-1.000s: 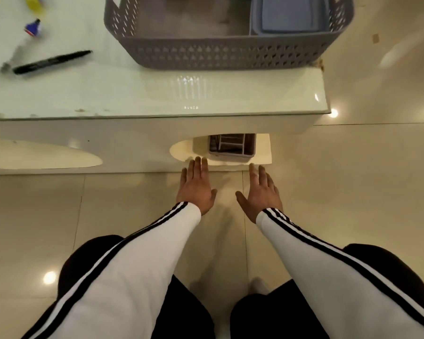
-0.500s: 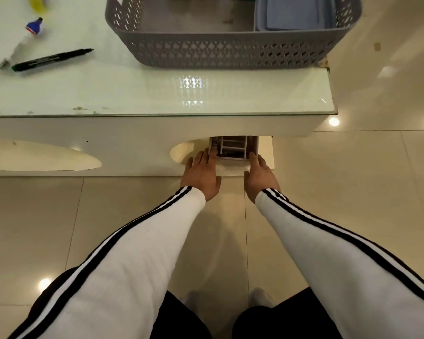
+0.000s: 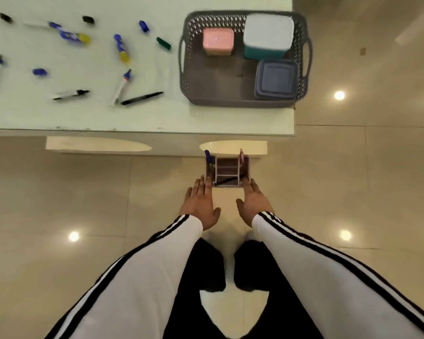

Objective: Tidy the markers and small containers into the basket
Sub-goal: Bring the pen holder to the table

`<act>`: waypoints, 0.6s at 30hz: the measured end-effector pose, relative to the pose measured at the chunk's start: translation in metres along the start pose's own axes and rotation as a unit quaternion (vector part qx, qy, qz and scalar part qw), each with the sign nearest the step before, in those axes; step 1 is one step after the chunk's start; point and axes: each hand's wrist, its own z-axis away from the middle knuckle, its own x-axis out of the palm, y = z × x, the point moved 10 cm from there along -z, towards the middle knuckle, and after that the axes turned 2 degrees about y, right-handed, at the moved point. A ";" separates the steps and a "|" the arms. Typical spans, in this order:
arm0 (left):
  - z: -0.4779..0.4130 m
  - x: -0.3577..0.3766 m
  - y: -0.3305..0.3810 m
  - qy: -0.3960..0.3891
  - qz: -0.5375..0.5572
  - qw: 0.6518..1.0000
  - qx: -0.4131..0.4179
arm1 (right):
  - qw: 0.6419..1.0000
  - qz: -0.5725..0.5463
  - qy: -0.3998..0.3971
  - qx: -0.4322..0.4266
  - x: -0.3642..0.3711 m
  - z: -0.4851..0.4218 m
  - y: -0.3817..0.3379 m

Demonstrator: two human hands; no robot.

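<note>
Emerging from under the white glass-topped table (image 3: 83, 113), the small dark slotted pen holder (image 3: 228, 171) is pressed between flat left hand (image 3: 201, 204) and right hand (image 3: 253, 204), ready for the grey perforated basket (image 3: 240, 102).

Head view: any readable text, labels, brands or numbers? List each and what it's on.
No text can be read.
Blue-and-yellow markers: printed labels, motion-blurred, illegible.
Black marker: any print is too small to tell.
Pink container in the basket: a pale spot on the lid, no legible text.
</note>
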 end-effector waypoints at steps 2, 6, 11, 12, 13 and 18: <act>0.048 -0.033 -0.005 -0.008 0.003 1.000 -0.003 | 1.000 0.004 -0.017 -0.007 -0.017 0.046 -0.029; 0.134 -0.107 -0.020 -0.011 0.013 1.000 -0.007 | 0.999 0.014 -0.034 -0.018 -0.059 0.126 -0.095; 0.199 -0.185 -0.039 0.014 0.028 0.999 -0.008 | 0.998 0.027 -0.031 -0.037 -0.103 0.185 -0.168; 0.206 -0.198 -0.044 0.021 0.033 0.999 -0.010 | 0.998 0.030 -0.029 -0.045 -0.109 0.189 -0.181; 0.211 -0.209 -0.050 0.025 0.035 0.999 -0.013 | 0.997 0.035 -0.031 -0.053 -0.114 0.193 -0.194; 0.211 -0.244 -0.088 0.030 0.036 0.998 -0.029 | 0.995 0.053 -0.045 -0.076 -0.125 0.181 -0.250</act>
